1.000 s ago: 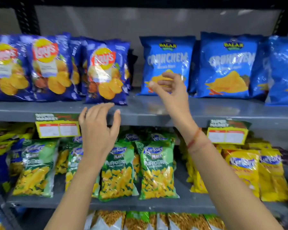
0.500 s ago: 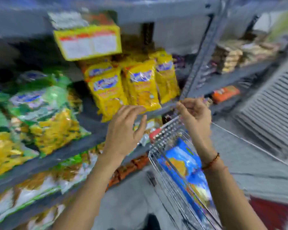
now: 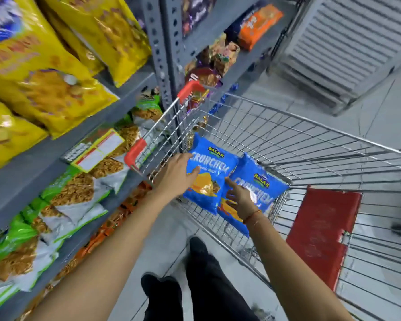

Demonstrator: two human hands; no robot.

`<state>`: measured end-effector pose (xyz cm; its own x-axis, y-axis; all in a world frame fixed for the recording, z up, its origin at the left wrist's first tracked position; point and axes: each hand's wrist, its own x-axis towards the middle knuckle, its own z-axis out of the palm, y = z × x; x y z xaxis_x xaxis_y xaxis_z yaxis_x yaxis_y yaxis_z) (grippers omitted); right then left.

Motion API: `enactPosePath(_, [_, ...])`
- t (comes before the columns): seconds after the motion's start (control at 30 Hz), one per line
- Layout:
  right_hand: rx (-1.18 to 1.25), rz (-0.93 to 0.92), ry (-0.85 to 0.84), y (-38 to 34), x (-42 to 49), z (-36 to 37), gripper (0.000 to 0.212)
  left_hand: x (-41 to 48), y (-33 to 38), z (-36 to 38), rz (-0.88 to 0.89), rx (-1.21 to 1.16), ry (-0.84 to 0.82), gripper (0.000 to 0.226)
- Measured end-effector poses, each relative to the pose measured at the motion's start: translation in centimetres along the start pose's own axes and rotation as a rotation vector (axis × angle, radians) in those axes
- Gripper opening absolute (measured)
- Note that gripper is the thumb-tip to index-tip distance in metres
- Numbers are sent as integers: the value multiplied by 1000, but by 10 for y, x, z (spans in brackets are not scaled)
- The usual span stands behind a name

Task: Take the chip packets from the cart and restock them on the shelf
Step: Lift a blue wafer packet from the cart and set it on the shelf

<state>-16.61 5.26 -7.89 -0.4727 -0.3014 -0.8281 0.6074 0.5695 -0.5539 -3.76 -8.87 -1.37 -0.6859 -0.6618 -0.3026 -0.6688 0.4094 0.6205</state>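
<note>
Two blue Balaji Crunchem chip packets lie in the wire cart (image 3: 310, 144). My left hand (image 3: 176, 174) rests with spread fingers on the left edge of the nearer packet (image 3: 211, 167). My right hand (image 3: 241, 198) lies open over the lower part of the second packet (image 3: 262, 188), one finger pointing toward the first. Neither hand has closed around a packet. The grey shelf (image 3: 63, 144) with yellow and green snack bags stands to my left.
The cart has red corner guards (image 3: 136, 151) close to the shelf upright (image 3: 158, 54). A red flap (image 3: 322, 232) hangs at the cart's near end. More shelves with orange and brown packets (image 3: 257, 24) lie ahead. My dark-trousered legs (image 3: 202, 283) stand on grey floor.
My view swung from the upper shelf down to the cart. Both hands dropped from shelf height into the cart and now lie on the blue packets.
</note>
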Motion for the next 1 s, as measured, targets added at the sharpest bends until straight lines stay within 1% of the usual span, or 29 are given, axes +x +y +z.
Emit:
enactPosePath(0.03, [13,7,2,6,12,4,51,18,-6,9,-54,-9,-38,45])
enactPosePath(0.07, [10,-4,2,10,24,9,54,35,-12,17,-110,-10,-69,45])
enactPosePath(0.17, [37,-37,24,19,57,24,31,82,-36,37,-301,-8,-145,50])
enactPosePath(0.27, [51,-88,61,31,91,35,32,115,-63,58,-432,-7,-234,57])
enactPosePath(0.33, [52,-110,68,37,107,41,40,130,-75,72,-499,-47,-273,63])
enactPosePath(0.43, [53,-86,93,42,127,47,66,138,-85,89,-611,-98,-285,70])
enactPosePath(0.47, [47,-74,113,43,132,48,71,139,-87,94,-643,-135,-279,72])
enactPosePath(0.53, [57,-73,134,43,139,48,73,140,-89,99,-703,-233,-284,78])
enactPosePath(0.67, [182,-168,81,38,137,45,64,139,-79,93,-749,-411,-319,79])
enactPosePath(0.7, [199,-173,54,34,133,43,68,137,-74,91,-751,-443,-324,79])
enactPosePath(0.77, [204,-169,14,29,124,39,84,130,-67,88,-755,-478,-309,78])
enactPosePath(0.8, [195,-169,2,26,117,37,92,126,-64,87,-758,-479,-292,78])
enactPosePath(0.83, [191,-176,-9,24,110,36,95,121,-61,85,-756,-467,-269,80])
enactPosePath(0.87, [205,-194,-20,23,102,34,92,114,-56,81,-758,-443,-234,81])
enactPosePath(0.93, [238,-241,-32,18,86,30,81,100,-45,70,-763,-379,-171,84])
enactPosePath(1.0, [248,-272,-49,10,68,26,77,90,-35,56,-727,-358,-196,92])
